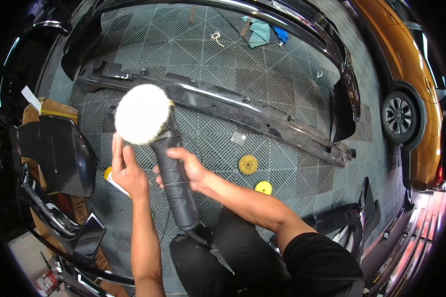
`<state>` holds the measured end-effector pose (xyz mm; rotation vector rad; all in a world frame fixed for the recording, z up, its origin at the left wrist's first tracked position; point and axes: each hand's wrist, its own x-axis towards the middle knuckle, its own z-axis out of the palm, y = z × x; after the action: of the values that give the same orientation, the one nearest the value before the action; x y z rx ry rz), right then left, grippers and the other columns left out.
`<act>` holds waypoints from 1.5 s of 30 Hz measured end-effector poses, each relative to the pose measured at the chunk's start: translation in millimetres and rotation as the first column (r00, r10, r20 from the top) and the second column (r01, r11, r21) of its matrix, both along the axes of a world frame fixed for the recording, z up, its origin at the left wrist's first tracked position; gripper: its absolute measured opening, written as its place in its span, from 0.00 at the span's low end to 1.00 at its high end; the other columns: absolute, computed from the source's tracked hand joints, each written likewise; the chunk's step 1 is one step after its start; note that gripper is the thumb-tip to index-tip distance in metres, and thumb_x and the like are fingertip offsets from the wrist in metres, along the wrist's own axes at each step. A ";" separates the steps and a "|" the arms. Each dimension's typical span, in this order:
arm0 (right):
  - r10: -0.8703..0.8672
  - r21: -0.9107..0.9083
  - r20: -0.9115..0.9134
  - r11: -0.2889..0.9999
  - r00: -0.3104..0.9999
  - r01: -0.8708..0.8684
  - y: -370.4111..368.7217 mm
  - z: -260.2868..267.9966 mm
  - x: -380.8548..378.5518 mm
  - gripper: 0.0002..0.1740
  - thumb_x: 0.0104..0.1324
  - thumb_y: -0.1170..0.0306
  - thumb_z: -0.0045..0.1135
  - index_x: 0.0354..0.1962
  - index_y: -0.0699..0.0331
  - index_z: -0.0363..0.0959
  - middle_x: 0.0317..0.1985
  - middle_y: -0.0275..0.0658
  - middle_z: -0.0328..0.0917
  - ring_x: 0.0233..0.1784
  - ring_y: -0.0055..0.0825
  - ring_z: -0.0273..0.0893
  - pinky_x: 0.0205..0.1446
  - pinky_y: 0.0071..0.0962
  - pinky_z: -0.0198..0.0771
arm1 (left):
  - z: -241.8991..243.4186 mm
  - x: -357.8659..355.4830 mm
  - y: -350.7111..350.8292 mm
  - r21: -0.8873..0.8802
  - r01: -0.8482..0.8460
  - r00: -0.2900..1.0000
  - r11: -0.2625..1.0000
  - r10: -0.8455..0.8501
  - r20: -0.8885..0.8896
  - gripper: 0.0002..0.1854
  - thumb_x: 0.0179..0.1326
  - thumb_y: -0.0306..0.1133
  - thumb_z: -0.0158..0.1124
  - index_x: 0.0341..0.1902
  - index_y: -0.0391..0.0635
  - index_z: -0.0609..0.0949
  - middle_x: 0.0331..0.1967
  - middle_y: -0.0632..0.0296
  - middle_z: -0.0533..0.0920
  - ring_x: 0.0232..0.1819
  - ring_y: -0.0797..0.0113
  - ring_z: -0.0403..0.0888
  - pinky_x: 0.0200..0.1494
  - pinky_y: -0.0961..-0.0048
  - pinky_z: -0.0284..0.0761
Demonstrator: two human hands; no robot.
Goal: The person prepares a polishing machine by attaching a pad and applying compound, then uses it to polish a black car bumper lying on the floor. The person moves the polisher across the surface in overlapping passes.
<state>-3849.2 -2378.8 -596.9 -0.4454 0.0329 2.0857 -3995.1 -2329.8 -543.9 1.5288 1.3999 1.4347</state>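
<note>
My right hand (191, 167) is wrapped round the black grip of a power polisher (173, 185), its cord running down toward my lap. The tool's white wool pad (142, 114) faces up. My left hand (131, 167) is raised with fingers extended at the pad's lower left edge; whether the fingertips touch or support it is hard to tell. Partly hidden behind my left wrist lies a white and yellow bottle (115, 180). A round amber pad (248, 164) and a bright yellow disc (263, 188) lie on the floor to the right of the polisher.
Beyond the polisher, a long black car trim panel (215, 104) crosses the tiled floor inside a curved black bumper (347, 89). Dark body parts (55, 156) rest on cardboard at left. Teal cloth (260, 33) lies at the top; an orange car (423, 111) stands at right.
</note>
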 end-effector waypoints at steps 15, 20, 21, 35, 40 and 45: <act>-0.152 -0.264 -0.074 0.956 0.986 0.128 -46.2 256.5 97.7 0.34 0.66 0.45 0.62 0.49 0.72 0.78 0.41 0.49 0.86 0.37 0.41 0.87 0.43 0.41 0.85 | 241.3 63.7 -24.9 -0.353 0.349 0.877 0.868 -0.436 -0.205 0.55 0.68 0.81 0.18 0.88 0.54 0.44 0.88 0.43 0.37 0.88 0.40 0.31 0.83 0.39 0.29; -0.143 -0.264 -0.109 0.958 0.984 0.110 -34.6 293.8 121.5 0.34 0.66 0.45 0.62 0.49 0.71 0.77 0.41 0.46 0.84 0.38 0.38 0.87 0.41 0.37 0.85 | 308.0 129.5 17.3 -0.144 0.642 0.706 0.753 -0.654 -0.272 0.56 0.66 0.83 0.17 0.88 0.59 0.49 0.87 0.41 0.35 0.88 0.37 0.29 0.83 0.38 0.29; -0.159 -0.259 -0.108 0.957 0.981 0.127 -28.6 299.9 123.3 0.34 0.66 0.45 0.62 0.49 0.72 0.77 0.41 0.46 0.85 0.38 0.38 0.87 0.41 0.37 0.85 | 298.3 127.8 29.7 -0.171 0.684 0.622 0.710 -0.689 -0.372 0.52 0.69 0.81 0.18 0.88 0.61 0.52 0.87 0.39 0.36 0.87 0.35 0.30 0.82 0.37 0.29; -0.305 -0.368 -0.039 0.890 0.952 0.270 96.2 321.8 155.0 0.30 0.69 0.51 0.62 0.50 0.73 0.76 0.41 0.48 0.84 0.39 0.40 0.88 0.45 0.40 0.86 | 295.6 167.3 188.1 -0.147 0.711 0.618 0.688 -0.711 -0.336 0.53 0.71 0.79 0.26 0.88 0.53 0.45 0.88 0.44 0.35 0.88 0.40 0.31 0.83 0.39 0.29; -0.334 -0.313 -0.110 0.905 0.936 0.286 145.5 321.7 154.0 0.31 0.69 0.49 0.62 0.49 0.72 0.77 0.41 0.47 0.85 0.40 0.39 0.88 0.45 0.38 0.85 | 234.7 115.4 208.3 -0.564 0.591 0.323 0.577 -0.810 -0.490 0.53 0.71 0.79 0.22 0.88 0.53 0.48 0.87 0.41 0.37 0.87 0.37 0.30 0.83 0.38 0.27; -0.359 -0.355 -0.003 0.873 0.933 0.334 163.6 327.7 178.1 0.30 0.68 0.49 0.62 0.50 0.71 0.77 0.42 0.45 0.85 0.41 0.39 0.88 0.45 0.39 0.86 | 278.4 156.1 233.4 -0.371 0.613 0.710 0.698 -0.692 -0.129 0.57 0.66 0.83 0.20 0.88 0.54 0.43 0.88 0.46 0.33 0.88 0.42 0.29 0.82 0.36 0.32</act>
<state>-3671.1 -2215.2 -269.3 -0.5374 0.4987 1.7364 -3839.0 -2096.4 -265.6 1.7967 0.9659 0.5565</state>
